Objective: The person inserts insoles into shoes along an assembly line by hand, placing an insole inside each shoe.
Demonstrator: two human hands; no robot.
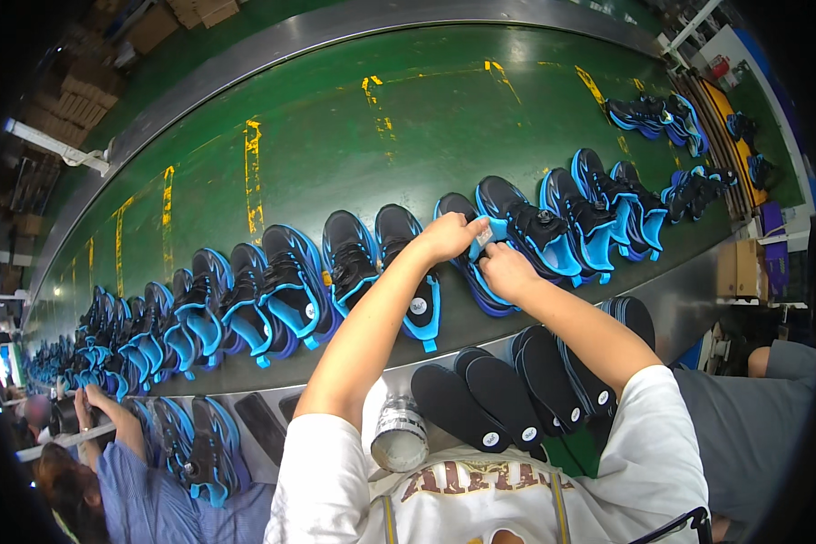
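On the green conveyor belt in front of me stands a black sneaker (451, 207) with bright blue lining. My left hand (446, 238) pinches the blue padded edge at its opening, where a small pale label shows. My right hand (510, 274) is closed at the same opening, just right of and nearer than the left; its fingertips are partly hidden against the lining. To the left, a matching sneaker (419, 304) has an insole with a round white sticker inside. Another sneaker (524, 218) stands close on the right.
Several black insoles (460, 405) overlap on the near metal ledge, beside a clear jar (400, 437). Rows of sneakers (210, 272) run along the belt both ways. At lower left a co-worker in a blue shirt (154, 485) reaches toward the shoes; a person in grey (743, 435) is at right.
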